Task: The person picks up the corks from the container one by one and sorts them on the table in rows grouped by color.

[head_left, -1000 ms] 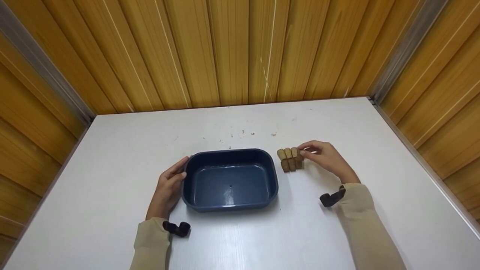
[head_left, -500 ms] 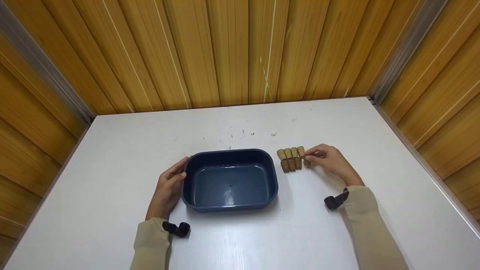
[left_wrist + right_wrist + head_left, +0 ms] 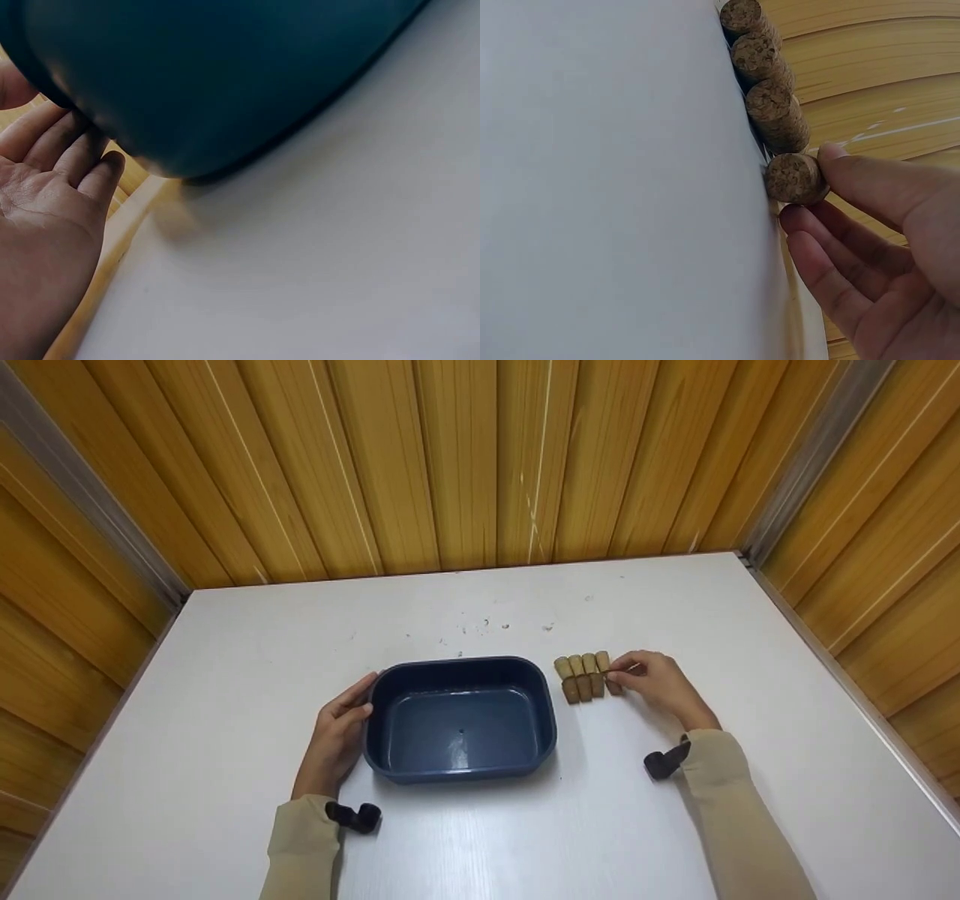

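Note:
A dark blue plastic basin [image 3: 460,727] sits on the white table. My left hand [image 3: 339,729] holds its left side; in the left wrist view the fingers [image 3: 56,146] lie against the outer wall, with the thumb near the rim. Right of the basin, several corks stand close together in two rows: lighter ones [image 3: 576,664] behind and darker ones [image 3: 584,688] in front. My right hand [image 3: 654,681] is at the right end of the front row. The right wrist view has its thumb and fingers around the end cork [image 3: 793,178], a small gap from its neighbour [image 3: 771,101].
Small dark crumbs [image 3: 486,622] are scattered on the table [image 3: 225,720] behind the basin. Yellow wood-look panels [image 3: 465,465] wall in the back and both sides. A black camera mount [image 3: 664,761] is strapped at each wrist.
My right hand has moved slightly right and nearer, from the back row's end to the front row's. A fourth light cork now shows at the back. My left hand and the basin have stayed put.

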The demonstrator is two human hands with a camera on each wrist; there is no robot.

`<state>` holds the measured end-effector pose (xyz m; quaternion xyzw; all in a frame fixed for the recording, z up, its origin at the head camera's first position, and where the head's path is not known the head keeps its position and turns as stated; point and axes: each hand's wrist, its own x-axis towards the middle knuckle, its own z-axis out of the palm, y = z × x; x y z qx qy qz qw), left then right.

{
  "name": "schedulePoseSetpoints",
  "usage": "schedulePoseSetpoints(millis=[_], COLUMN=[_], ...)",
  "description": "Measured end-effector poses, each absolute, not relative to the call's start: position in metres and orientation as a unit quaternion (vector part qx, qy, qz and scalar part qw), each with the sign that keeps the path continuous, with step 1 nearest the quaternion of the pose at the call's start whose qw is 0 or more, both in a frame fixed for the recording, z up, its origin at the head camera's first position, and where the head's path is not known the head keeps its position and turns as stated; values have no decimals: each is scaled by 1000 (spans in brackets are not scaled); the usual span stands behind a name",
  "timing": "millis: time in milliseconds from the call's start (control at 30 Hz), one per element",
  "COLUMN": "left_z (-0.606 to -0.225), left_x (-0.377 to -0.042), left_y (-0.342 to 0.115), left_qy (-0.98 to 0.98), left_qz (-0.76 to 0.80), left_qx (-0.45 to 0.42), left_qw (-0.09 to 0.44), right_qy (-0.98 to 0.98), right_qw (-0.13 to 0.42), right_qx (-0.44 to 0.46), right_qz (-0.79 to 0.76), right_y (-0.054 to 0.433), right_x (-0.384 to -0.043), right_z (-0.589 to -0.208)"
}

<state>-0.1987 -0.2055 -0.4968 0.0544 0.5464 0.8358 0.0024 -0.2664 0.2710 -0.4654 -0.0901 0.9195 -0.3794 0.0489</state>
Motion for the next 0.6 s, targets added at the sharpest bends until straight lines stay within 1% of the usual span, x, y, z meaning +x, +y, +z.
schedulePoseSetpoints(millis=[300, 600], left_z=[-498, -496], left_x=[-203, -203], left_y=[-205, -205], left_qy=[558, 540], left_qz=[828, 839], left_qx=[46, 64], left_qw=[8, 6], right_qy=[928, 927], right_qw=[47, 44], right_qx=[-77, -85], right_qz=[-362, -362], right_y=[272, 279], right_x=[-266, -264], right_z=[-465, -461])
